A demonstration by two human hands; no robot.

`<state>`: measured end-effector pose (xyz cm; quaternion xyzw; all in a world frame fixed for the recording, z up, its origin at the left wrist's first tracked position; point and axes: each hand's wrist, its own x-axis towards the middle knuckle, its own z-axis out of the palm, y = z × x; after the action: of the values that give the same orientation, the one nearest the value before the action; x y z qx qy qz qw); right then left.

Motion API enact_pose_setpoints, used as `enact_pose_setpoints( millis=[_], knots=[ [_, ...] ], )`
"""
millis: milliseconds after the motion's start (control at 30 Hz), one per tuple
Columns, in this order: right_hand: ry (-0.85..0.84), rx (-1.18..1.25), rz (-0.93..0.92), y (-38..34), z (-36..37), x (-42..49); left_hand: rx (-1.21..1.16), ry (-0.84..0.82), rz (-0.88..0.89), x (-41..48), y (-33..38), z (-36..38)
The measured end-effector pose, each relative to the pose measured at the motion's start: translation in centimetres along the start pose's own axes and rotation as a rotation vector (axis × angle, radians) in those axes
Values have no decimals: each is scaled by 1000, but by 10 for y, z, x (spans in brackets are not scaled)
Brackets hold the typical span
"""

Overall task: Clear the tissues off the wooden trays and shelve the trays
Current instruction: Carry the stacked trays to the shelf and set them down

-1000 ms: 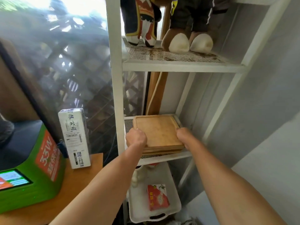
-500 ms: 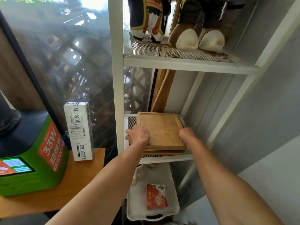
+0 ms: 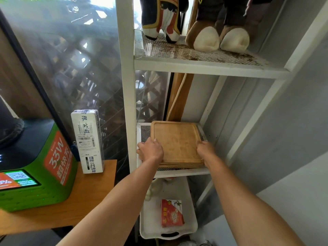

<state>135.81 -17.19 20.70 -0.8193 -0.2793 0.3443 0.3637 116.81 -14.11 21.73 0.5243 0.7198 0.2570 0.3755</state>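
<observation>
the white shelf [image 3: 179, 172] is carrying the stack of wooden trays [image 3: 177, 142] on its middle mesh level. the left hand [image 3: 150, 150] is gripping the stack's left edge; the right hand [image 3: 205, 151] is gripping its right edge.

A stack of square wooden trays [image 3: 177, 144] lies flat on the white mesh shelf [image 3: 177, 172] of a metal rack. The top tray is light bamboo-coloured with rounded corners and a shallow raised rim, its surface bare. Edges of further trays show beneath its front edge, roughly aligned. The stack sits toward the shelf's right side, leaving a strip of mesh showing on the left.
</observation>
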Motion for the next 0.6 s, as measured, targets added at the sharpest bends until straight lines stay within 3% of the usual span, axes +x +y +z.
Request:
enact_pose_setpoints(
  millis=[333,600],
  knots=[
    [-55,-43,-5,-3,-3,-4,2,22,44,1,-7,2],
    [-122,-95,-1,-10,-15,-17,102,-45,-72,-6,12,-14]
  ],
)
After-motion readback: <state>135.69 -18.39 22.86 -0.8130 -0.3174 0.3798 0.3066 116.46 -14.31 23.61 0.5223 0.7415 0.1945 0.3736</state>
